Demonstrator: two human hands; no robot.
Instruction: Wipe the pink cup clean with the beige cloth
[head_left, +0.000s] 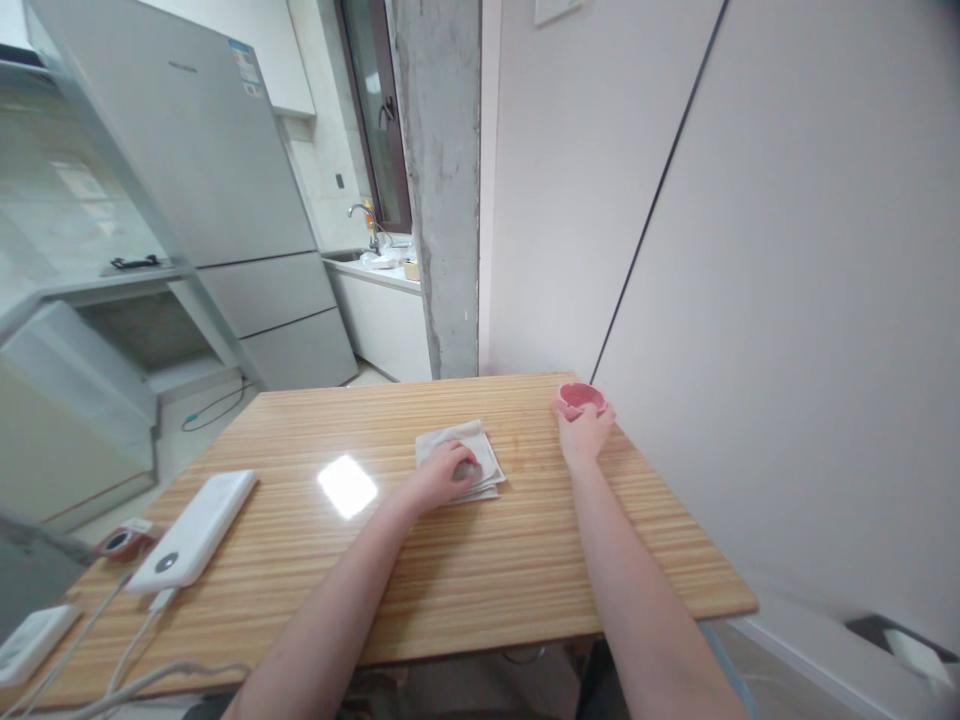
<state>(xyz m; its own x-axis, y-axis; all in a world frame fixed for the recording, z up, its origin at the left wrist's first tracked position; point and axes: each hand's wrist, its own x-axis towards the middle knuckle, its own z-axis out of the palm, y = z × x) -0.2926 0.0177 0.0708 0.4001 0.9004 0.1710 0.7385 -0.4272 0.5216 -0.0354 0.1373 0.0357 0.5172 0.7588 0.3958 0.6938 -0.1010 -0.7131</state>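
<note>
1. A folded cloth (490, 468), pale and soft-looking, lies on the middle of the table (487, 585), its layers stacked into a rough square with slightly splayed edges.
2. The left hand (448, 472) rests on that cloth with its fingers curled; whether they pinch a fold or merely press down, I cannot tell.
3. The right hand (586, 430) grips a pink bowl (582, 394), its fingers spread round the sides. The bowl is round and open-topped, near the table's far right corner; its material could be plastic or ceramic, too small to judge here.
4. The tabletop has striped, wood-like grain in light tan, with a glossy finish that throws back a bright, four-sided reflection (347, 486) left of the cloth.
5. Faint orange-brown marks (517, 452) show on the grain between cloth and bowl.
6. At the table's left lies a smooth white slab-like device (199, 525) with rounded corners, a pale cable (142, 638) plugged into its near end.
7. Beyond the table stand a rough grey pillar (448, 200) and a smooth, pale wall (787, 300).
</note>
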